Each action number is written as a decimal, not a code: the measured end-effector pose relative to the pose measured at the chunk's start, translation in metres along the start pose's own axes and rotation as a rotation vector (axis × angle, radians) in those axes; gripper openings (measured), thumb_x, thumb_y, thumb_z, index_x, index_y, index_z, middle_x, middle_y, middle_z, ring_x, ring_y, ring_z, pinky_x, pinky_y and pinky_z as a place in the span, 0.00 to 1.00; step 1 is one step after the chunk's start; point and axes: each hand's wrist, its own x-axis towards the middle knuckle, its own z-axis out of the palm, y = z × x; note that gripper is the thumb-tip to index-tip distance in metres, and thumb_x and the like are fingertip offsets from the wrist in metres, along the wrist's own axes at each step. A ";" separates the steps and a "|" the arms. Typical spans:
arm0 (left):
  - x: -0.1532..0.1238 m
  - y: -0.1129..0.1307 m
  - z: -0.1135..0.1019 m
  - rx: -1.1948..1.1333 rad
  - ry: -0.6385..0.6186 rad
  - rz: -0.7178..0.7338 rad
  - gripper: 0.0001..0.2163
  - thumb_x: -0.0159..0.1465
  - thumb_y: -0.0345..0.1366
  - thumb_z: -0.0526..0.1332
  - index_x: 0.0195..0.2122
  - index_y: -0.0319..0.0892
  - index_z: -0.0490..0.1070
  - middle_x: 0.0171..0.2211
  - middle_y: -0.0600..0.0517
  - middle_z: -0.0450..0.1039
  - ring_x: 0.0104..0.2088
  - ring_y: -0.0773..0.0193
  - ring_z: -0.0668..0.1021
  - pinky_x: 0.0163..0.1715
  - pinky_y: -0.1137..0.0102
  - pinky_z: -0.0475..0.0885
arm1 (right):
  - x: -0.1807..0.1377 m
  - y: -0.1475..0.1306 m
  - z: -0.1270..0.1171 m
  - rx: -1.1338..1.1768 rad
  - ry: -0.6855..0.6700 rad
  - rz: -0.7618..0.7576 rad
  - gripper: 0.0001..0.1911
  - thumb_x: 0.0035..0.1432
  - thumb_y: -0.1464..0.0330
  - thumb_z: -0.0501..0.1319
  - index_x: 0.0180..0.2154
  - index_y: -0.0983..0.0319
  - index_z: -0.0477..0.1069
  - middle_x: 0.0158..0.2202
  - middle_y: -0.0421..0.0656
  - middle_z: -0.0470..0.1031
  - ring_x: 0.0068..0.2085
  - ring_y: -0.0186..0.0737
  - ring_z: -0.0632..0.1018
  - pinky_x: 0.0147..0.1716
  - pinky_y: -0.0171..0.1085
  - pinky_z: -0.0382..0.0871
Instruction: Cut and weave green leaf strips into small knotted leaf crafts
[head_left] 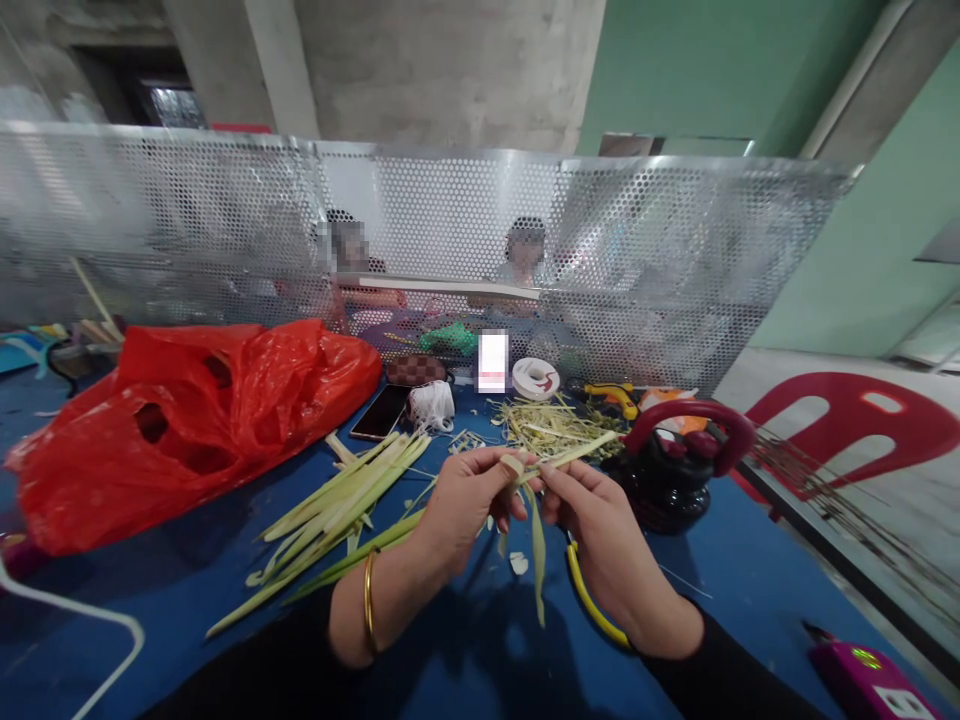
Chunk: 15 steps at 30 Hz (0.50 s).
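Note:
My left hand [480,500] and my right hand [596,525] meet over the blue table, both pinching a pale green plant stalk [577,452]. Its far end points up and right, toward the dark kettle. From between my fingers a flat green strip [538,560] hangs down. A wrap shows on my left thumb, and a gold bangle [368,600] circles that wrist. Left of my hands lies a bundle of similar stalks [352,500]. Beneath my right hand a curved yellow handle [592,600] is partly hidden. Small white scraps [518,563] lie below my fingers.
A red plastic bag [225,420] covers the left. Behind my hands are a phone [380,413], white string [432,405], a tape roll [535,379] and shredded plant trimmings [544,425]. The dark kettle [667,485] stands right. A perforated metal screen [465,210] borders the back; people sit beyond.

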 end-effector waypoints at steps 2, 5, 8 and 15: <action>0.001 -0.001 0.000 0.014 0.016 0.017 0.15 0.55 0.43 0.65 0.35 0.35 0.77 0.18 0.53 0.71 0.17 0.70 0.71 0.16 0.77 0.62 | 0.000 0.000 0.000 0.066 0.029 0.028 0.15 0.43 0.61 0.70 0.19 0.63 0.68 0.17 0.36 0.67 0.21 0.31 0.65 0.24 0.32 0.58; 0.001 -0.001 0.000 0.027 0.017 0.037 0.13 0.56 0.42 0.65 0.35 0.36 0.77 0.18 0.53 0.72 0.16 0.71 0.70 0.16 0.77 0.63 | -0.001 0.001 0.000 0.140 0.047 0.074 0.16 0.42 0.63 0.70 0.17 0.63 0.67 0.16 0.36 0.65 0.21 0.30 0.64 0.23 0.31 0.58; 0.001 -0.001 -0.001 -0.032 -0.044 -0.031 0.11 0.56 0.40 0.65 0.34 0.36 0.77 0.26 0.50 0.76 0.17 0.72 0.71 0.15 0.78 0.63 | -0.001 0.002 0.002 0.208 -0.072 0.197 0.15 0.46 0.62 0.68 0.19 0.62 0.67 0.17 0.37 0.67 0.20 0.31 0.67 0.23 0.32 0.61; 0.002 0.001 -0.002 -0.221 -0.062 -0.188 0.05 0.56 0.31 0.63 0.32 0.35 0.76 0.26 0.50 0.75 0.18 0.75 0.71 0.15 0.80 0.62 | 0.001 0.006 0.000 -0.173 -0.137 0.019 0.15 0.54 0.59 0.61 0.22 0.61 0.64 0.19 0.39 0.69 0.22 0.35 0.71 0.26 0.35 0.65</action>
